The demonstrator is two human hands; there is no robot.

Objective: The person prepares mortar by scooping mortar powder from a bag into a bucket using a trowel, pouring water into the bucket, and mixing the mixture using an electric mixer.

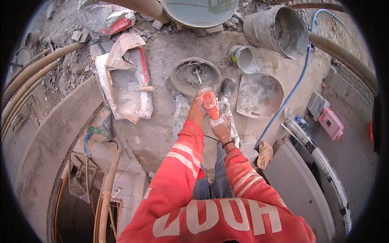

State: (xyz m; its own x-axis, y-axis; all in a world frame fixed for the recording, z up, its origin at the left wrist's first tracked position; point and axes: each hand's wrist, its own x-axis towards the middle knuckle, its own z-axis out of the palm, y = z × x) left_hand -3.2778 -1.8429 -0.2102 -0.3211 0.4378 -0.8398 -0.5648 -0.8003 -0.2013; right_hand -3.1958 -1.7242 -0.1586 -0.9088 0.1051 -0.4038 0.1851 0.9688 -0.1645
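Observation:
An orange power drill (210,106) is held in both hands, its shiny mixing rod (197,76) reaching down into a round basin (179,88). Grey, wet-looking mortar (188,73) lies inside the basin. My left hand (200,95) is wrapped round the drill's front part, close to the basin's near rim. Lower down, my right hand (221,126) grips its rear end. Both hands are dusted with pale powder. The rod's lower end is hidden in the mix.
Left of the basin lies a torn-open sack of powder (125,91) with a wooden-handled tool (146,88). On the right are a small paint bucket (248,60), a large bucket (279,32), a cut plastic piece (259,95) and a blue hose (292,97). A water-filled tub (199,24) stands ahead.

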